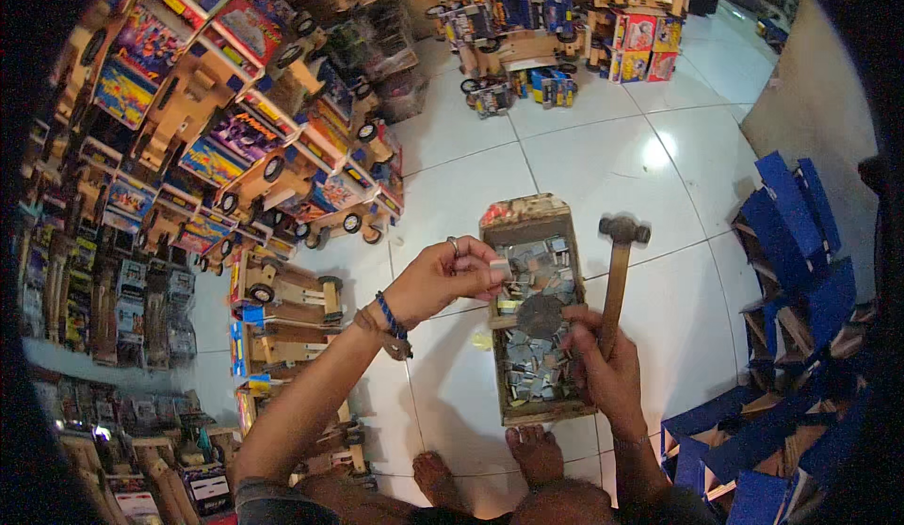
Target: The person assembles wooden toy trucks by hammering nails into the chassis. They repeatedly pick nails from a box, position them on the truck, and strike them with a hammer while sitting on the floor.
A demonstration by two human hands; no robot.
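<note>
My left hand [441, 285], with a ring and a blue braided bracelet, is over the far left part of a worn wooden box [548, 210]. Its thumb and fingers pinch a small flat light-grey piece [499, 266]. In the box lie many small metal pieces [535, 371], on both sides of a dark round disc [541, 318] at the middle. My right hand [610, 370] is wrapped round the wooden handle of a hammer [615, 290] at the box's right side. The hammer stands nearly upright in view, its metal head at the far end.
Wooden toy trucks [254, 148] with black wheels and printed panels are stacked along the left. More toy trucks [513, 31] stand at the back. Blue-painted wooden parts [786, 337] are piled at the right. My bare feet [537, 456] are on the white tiled floor [669, 327] near the box.
</note>
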